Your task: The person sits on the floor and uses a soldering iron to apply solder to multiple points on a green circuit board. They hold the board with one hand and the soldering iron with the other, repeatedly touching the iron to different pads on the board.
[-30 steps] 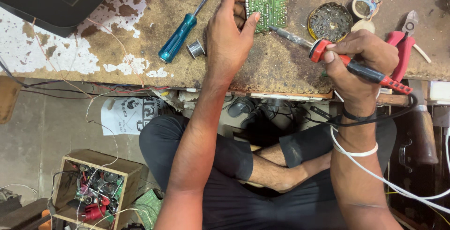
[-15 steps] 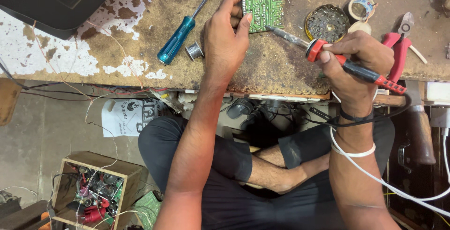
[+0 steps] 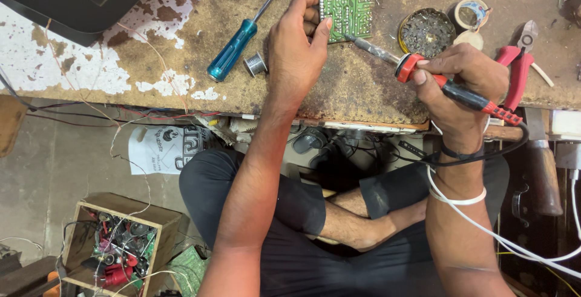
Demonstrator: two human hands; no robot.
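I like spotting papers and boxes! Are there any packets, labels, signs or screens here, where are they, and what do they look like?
Printed paper sheet: hanging below the workbench edge, left of the person's knee; crumpled, white with black print.
Tape roll: on the workbench, right of the round tin; small ring with a pale, coloured printed wrap.
Wooden box: on the floor at lower left; open, square, brown, full of wires and red parts.
No screens or signs visible.

White printed paper (image 3: 164, 149) — under the bench
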